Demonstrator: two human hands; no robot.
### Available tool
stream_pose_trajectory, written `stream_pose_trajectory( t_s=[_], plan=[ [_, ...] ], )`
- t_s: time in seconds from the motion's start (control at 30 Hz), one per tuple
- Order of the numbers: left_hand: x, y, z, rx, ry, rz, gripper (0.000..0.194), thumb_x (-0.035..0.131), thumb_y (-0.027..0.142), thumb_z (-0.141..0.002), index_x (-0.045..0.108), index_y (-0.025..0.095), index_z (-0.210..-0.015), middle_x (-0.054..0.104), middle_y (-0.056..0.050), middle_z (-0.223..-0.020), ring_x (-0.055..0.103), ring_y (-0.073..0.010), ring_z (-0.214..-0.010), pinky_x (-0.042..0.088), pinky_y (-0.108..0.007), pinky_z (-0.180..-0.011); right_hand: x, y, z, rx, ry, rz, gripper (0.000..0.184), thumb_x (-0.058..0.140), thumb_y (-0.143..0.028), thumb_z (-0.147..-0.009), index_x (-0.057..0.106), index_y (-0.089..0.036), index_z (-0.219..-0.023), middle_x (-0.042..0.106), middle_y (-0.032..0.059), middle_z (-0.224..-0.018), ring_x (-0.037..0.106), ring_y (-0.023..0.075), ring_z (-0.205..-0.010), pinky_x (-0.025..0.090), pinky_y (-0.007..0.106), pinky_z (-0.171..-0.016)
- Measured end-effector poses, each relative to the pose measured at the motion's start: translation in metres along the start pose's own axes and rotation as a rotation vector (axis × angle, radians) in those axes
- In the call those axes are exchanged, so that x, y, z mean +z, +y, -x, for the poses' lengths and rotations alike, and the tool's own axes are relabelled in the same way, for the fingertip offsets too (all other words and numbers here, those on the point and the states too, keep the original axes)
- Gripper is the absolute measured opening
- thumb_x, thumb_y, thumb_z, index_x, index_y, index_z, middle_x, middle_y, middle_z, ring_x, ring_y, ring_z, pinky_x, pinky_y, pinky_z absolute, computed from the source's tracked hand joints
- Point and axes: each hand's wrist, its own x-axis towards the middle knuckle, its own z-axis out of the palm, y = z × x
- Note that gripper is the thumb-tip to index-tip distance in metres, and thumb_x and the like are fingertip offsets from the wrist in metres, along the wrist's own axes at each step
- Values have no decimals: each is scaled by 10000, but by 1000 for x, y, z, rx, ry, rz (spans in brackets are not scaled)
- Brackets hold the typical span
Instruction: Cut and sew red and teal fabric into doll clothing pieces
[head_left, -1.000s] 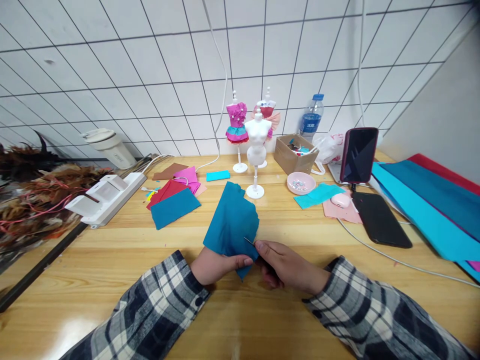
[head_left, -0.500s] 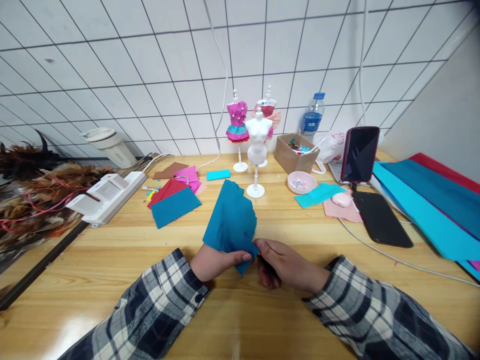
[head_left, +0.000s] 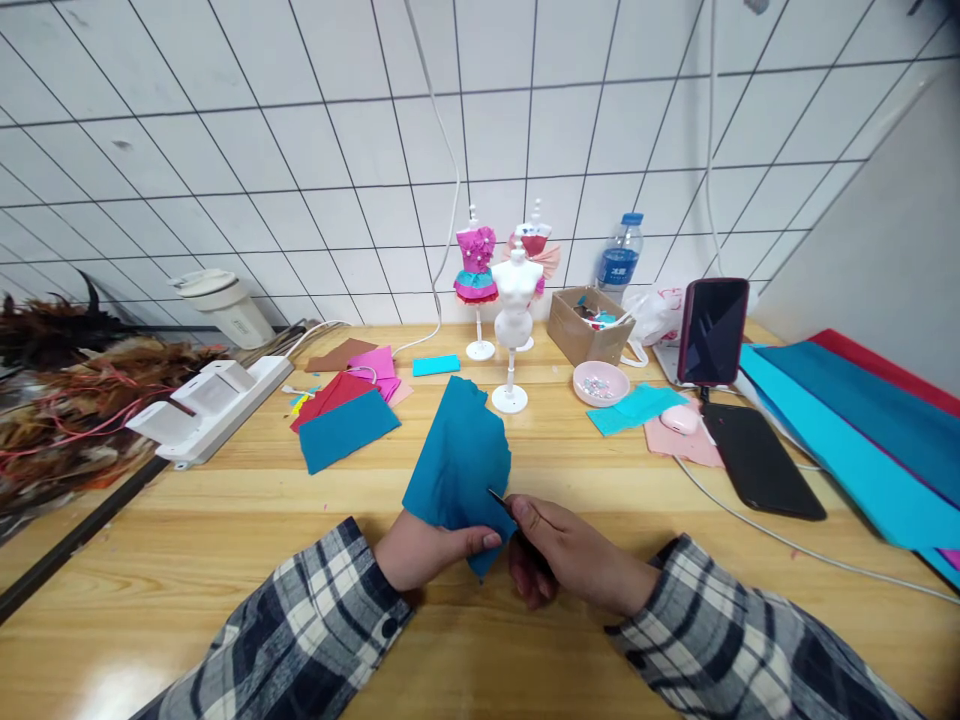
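A sheet of teal crepe paper (head_left: 461, 455) with a rounded, uneven right edge stands up from my left hand (head_left: 439, 548), which pinches its lower part under the thumb. My right hand (head_left: 559, 550) is closed around dark scissors (head_left: 501, 501). One thin pointed blade shows in front of the paper's lower right edge, while the handles are mostly hidden in my fingers. Just beyond the paper stands a bare white mini dress form (head_left: 517, 300). Behind it are a form in a pink and turquoise dress (head_left: 475, 265) and another in red and peach (head_left: 551, 262).
At left lie a teal piece (head_left: 350, 432), red and pink pieces, a power strip (head_left: 214, 410) and feathers (head_left: 67, 400). To the right are a bead dish (head_left: 601, 384), a cardboard box (head_left: 581, 335), a propped phone (head_left: 712, 330), a black flat device (head_left: 765, 460) and folded coloured sheets (head_left: 847, 430).
The blade tip now shows in front of the teal paper; before, it was out of sight. My hands stay nearly in place, and the whole view has shifted slightly.
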Motion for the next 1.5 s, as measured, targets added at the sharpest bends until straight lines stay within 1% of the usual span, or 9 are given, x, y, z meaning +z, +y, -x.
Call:
stream_pose_trajectory(
  t_s=[0.23,0.47,0.6,0.9,1.0,1.1,1.17,1.27,1.5],
  plan=[
    [0,0,0,-20,-92,45,255,706,356,-717,687,142,-854,740,-84,-875,666,-253,-865,530,-364,-823,-2,-2,-3,-54,-34,-9,625,241,-778,-796,438,-185,-799,603,1,-595,502,85,-405,375,193,-396],
    [4,4,-2,-24,-153,131,264,724,281,-698,668,156,-924,738,-76,-956,671,-244,-902,523,-364,-849,0,-6,2,33,33,26,641,268,-814,-754,425,-193,-774,507,-46,-539,490,79,-419,348,179,-398],
    [4,0,-3,-54,-141,98,242,735,290,-685,664,152,-870,735,-88,-949,673,-253,-874,523,-386,-850,2,-5,3,0,18,32,620,254,-793,-781,415,-195,-761,470,-52,-529,458,72,-428,363,180,-411],
    [3,-10,-1,-28,-159,141,464,751,288,-686,596,173,-1108,695,-112,-1104,640,-280,-1013,497,-410,-913,3,4,-2,-48,39,4,559,299,-756,-804,397,-206,-803,317,-88,-565,313,47,-429,478,214,-445],
    [3,-10,-1,-21,-117,136,598,781,351,-648,566,168,-1175,655,-127,-1184,616,-298,-1062,488,-422,-931,3,3,-1,-53,50,3,556,303,-749,-810,413,-205,-832,327,-79,-600,308,45,-430,480,218,-428],
    [0,-6,-3,20,-30,146,700,734,495,-663,528,162,-1244,626,-136,-1229,589,-314,-1106,484,-429,-937,1,2,-2,-39,75,-2,561,313,-755,-801,421,-207,-859,344,-73,-623,307,44,-429,478,219,-415],
    [-3,-3,-5,46,60,134,680,671,536,-713,520,162,-1260,620,-135,-1240,588,-312,-1108,488,-423,-930,0,2,-3,-39,99,-3,560,314,-756,-799,419,-209,-857,351,-72,-624,316,46,-432,472,212,-406],
    [-7,0,-8,48,194,69,603,668,469,-745,533,157,-1243,625,-125,-1237,599,-303,-1089,487,-412,-931,-2,3,-5,-66,118,3,548,299,-738,-820,418,-203,-824,367,-65,-623,359,53,-443,454,194,-391],
    [-2,-2,-9,-12,157,25,425,706,423,-714,625,171,-1047,713,-79,-1066,647,-279,-983,511,-383,-893,0,-1,-4,-47,104,14,564,285,-766,-797,379,-210,-772,365,-78,-567,358,56,-424,460,205,-399]
  ],
)
